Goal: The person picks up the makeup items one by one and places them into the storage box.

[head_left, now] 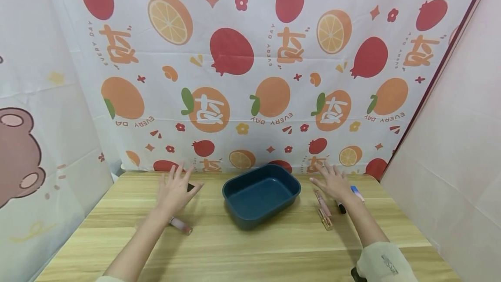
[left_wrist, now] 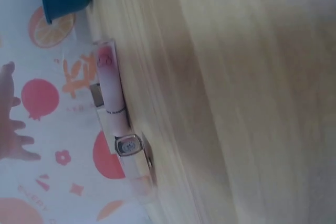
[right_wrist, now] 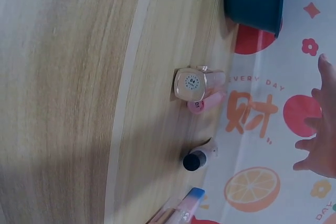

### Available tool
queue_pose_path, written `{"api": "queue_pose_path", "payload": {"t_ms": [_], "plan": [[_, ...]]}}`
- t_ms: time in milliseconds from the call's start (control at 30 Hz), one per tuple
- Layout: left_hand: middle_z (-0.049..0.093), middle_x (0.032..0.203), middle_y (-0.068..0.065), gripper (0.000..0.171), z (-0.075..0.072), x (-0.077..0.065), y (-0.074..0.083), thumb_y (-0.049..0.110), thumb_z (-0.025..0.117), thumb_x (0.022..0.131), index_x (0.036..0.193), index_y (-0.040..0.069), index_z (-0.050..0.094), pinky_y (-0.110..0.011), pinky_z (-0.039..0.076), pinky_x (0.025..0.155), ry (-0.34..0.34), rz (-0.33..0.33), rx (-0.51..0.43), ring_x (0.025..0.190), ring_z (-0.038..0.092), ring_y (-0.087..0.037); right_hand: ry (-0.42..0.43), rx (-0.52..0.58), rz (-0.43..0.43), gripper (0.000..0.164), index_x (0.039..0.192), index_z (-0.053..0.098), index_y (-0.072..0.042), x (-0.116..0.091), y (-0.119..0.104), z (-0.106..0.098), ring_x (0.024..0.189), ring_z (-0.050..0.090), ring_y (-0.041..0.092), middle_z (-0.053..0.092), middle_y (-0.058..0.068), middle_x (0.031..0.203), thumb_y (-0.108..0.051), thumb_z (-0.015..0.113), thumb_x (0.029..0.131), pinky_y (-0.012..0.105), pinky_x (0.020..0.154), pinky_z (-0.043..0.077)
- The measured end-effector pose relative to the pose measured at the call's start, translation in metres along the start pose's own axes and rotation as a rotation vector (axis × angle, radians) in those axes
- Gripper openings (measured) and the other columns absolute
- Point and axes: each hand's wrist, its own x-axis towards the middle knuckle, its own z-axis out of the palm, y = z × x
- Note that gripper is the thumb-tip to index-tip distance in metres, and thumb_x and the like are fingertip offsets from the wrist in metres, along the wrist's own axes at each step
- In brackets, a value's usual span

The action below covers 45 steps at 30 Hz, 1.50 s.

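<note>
My left hand (head_left: 174,190), fingers spread and holding nothing, hovers over the left of the table. Below its wrist lies a pink lip gloss tube (head_left: 181,225); a black item (head_left: 190,187) peeks out behind the thumb. In the left wrist view, a second tube with a square end (left_wrist: 131,146) lies beside the lip gloss. On the other side my right hand (head_left: 334,182), also spread and bare, is raised above a pink tube (head_left: 323,204), a gold-ended tube (head_left: 325,219) and a black-capped bottle (right_wrist: 199,156). My right forearm partly covers the bottle.
Between my hands, toward the back of the wooden table (head_left: 250,256), stands a dark blue rectangular bin (head_left: 250,216). A blue, pink and white item (head_left: 357,193) lies right of the right wrist. A fruit-patterned curtain (head_left: 250,142) hangs behind; pale sheets flank both sides.
</note>
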Motion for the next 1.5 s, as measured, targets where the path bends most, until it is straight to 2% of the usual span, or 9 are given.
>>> {"api": "queue_pose_path", "payload": {"t_ms": [100,267,500,600,767,933,1033,1167,1500], "plan": [[0.036,0.135,-0.028,0.065,0.002,-0.003,0.008,0.048,0.055,0.087,0.133,0.003,0.047,-0.064,0.025,0.095,0.02,0.037,-0.016,0.124,0.028,-0.047,-0.008,0.021,-0.039,0.068,0.143,0.034,-0.013,-0.001,-0.004,0.0,0.128,0.02,0.048,0.021,0.019,0.147,-0.053,0.046,0.09,0.067,0.098,0.012],[0.036,0.135,-0.026,0.063,0.004,-0.01,0.027,0.046,0.057,0.086,0.132,0.004,0.048,-0.063,0.031,0.092,0.031,0.083,-0.081,0.124,0.03,-0.046,-0.018,0.049,-0.093,0.07,0.143,0.035,-0.012,-0.003,-0.014,-0.002,0.128,0.024,0.044,0.027,0.017,0.145,-0.054,0.047,0.089,0.065,0.096,0.023],[0.04,0.134,-0.022,0.057,0.004,-0.017,0.054,0.041,0.062,0.084,0.126,0.003,0.054,-0.057,0.038,0.089,0.037,0.16,-0.068,0.122,0.037,-0.042,-0.01,0.092,-0.193,0.059,0.135,0.046,-0.007,-0.006,-0.031,0.001,0.122,0.034,0.045,0.037,0.021,0.139,-0.037,0.062,0.087,0.061,0.094,0.031],[0.046,0.129,-0.022,0.053,0.002,-0.019,0.065,0.038,0.065,0.083,0.121,0.002,0.057,-0.053,0.04,0.09,0.034,0.191,-0.066,0.118,0.041,-0.04,-0.007,0.094,-0.227,0.052,0.128,0.053,-0.005,-0.006,-0.038,0.005,0.12,0.04,0.043,0.044,0.021,0.134,-0.033,0.065,0.085,0.057,0.094,0.033],[0.054,0.12,-0.019,0.043,0.0,-0.022,0.084,0.03,0.068,0.081,0.113,0.001,0.06,-0.047,0.041,0.091,0.014,0.259,-0.098,0.112,0.048,-0.035,-0.003,0.074,-0.284,0.037,0.117,0.063,-0.008,-0.005,-0.044,0.014,0.113,0.049,0.034,0.055,0.015,0.122,-0.026,0.067,0.084,0.049,0.092,0.04],[0.062,0.103,-0.011,0.029,0.004,-0.025,0.098,0.024,0.072,0.078,0.1,0.005,0.067,-0.038,0.049,0.08,0.067,0.341,-0.092,0.098,0.057,-0.028,-0.016,0.081,-0.301,0.028,0.11,0.067,-0.012,-0.005,-0.048,0.024,0.107,0.054,0.028,0.059,0.009,0.115,-0.022,0.068,0.083,0.044,0.087,0.045],[0.063,0.094,-0.008,0.023,0.009,-0.028,0.105,0.021,0.073,0.076,0.093,0.006,0.068,-0.033,0.052,0.067,0.08,0.393,-0.098,0.087,0.06,-0.024,-0.028,0.084,-0.31,0.025,0.106,0.068,-0.012,-0.005,-0.049,0.029,0.103,0.056,0.027,0.061,0.008,0.111,-0.021,0.069,0.083,0.042,0.083,0.047],[0.062,0.086,-0.004,0.019,0.016,-0.032,0.109,0.019,0.074,0.075,0.088,0.007,0.068,-0.025,0.049,0.052,0.059,0.436,-0.099,0.075,0.062,-0.019,-0.034,0.1,-0.314,0.021,0.102,0.068,-0.01,-0.006,-0.049,0.034,0.096,0.058,0.024,0.062,0.007,0.105,-0.019,0.069,0.083,0.038,0.077,0.05],[0.058,0.077,-0.001,0.011,0.019,-0.032,0.109,0.013,0.076,0.073,0.08,0.008,0.068,-0.024,0.047,0.052,-0.006,0.453,-0.171,0.068,0.058,-0.017,-0.021,0.155,-0.339,0.006,0.088,0.067,-0.014,-0.006,-0.048,0.034,0.085,0.059,0.024,0.061,-0.001,0.09,-0.018,0.068,0.084,0.034,0.068,0.049]]}}
